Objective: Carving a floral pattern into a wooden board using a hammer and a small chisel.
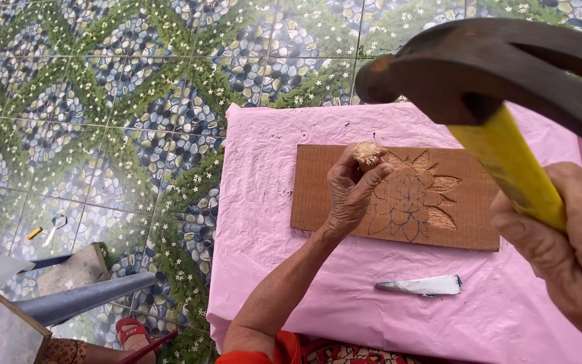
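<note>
A flat rectangular brown wooden board point(399, 199), partly carved with a many-petalled flower in relief, is lying on a crumpled pink paper sheet spread over the tabletop point(271, 269). Some petals on the flower's right side are already being shown cut away to paler wood, while the lower petals are only outlined, so the carving is judged to be in mid-course.

A chisel with a frayed, mushroomed pale wooden butt point(368, 154) is being held upright against the flower's upper left edge; its blade is hidden behind the fingers. The left hand point(351, 192) is closed around the chisel's shaft, thumb and fingers wrapped just under the butt.

A claw hammer with a dark rusted steel head and yellow handle point(493, 101) is being held raised, close to the camera and well above the board. The right hand point(564, 246) is clenched around the yellow handle.

The step in hand is judged to be a strike on the chisel. The next move is judged to call for the hammer face to be brought squarely onto the small butt, clear of the left thumb, with the chisel kept steady on the line.

A small pointed tool wrapped in white paper point(420, 286) is lying near the board's lower edge. Beyond the tabletop, a pebble-and-flower patterned tiled floor point(102, 101) is being seen, with a grey pipe point(82, 300) at lower left.
</note>
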